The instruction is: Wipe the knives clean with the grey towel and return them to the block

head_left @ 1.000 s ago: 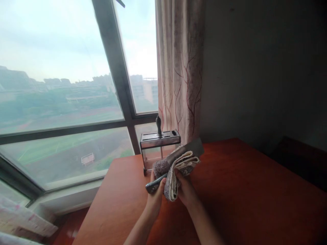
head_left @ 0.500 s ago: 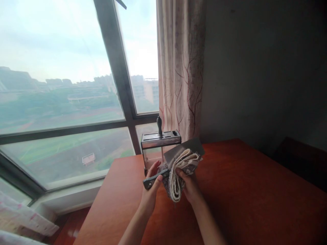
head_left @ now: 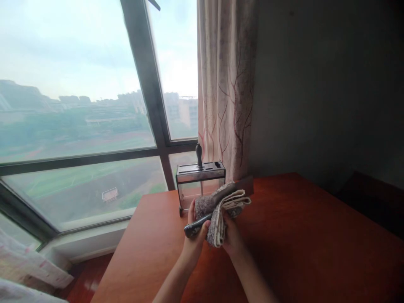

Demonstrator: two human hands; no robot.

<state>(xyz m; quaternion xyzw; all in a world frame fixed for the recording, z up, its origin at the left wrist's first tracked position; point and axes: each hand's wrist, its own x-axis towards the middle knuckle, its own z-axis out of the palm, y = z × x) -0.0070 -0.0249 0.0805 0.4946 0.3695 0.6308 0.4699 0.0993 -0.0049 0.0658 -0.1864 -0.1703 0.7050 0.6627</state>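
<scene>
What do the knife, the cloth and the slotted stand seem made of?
Knife blade: probably metal, flat, grey, dull. Handle: perhaps plastic, dark with glossy highlights. Cloth: textile, fuzzy grey pile, cream folded edges. Slotted stand: likely polished metal frame, judging by its reflections.

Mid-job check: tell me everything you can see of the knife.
The knife has a broad, flat, grey blade that looks like metal and a dark handle with pale marks. It is held aslant above the table, handle low at the left, blade end up at the right. The left hand grips the handle; a folded grey and cream cloth, held by the right hand, lies around the blade, hiding much of it. The cutting edge can't be made out.
</scene>
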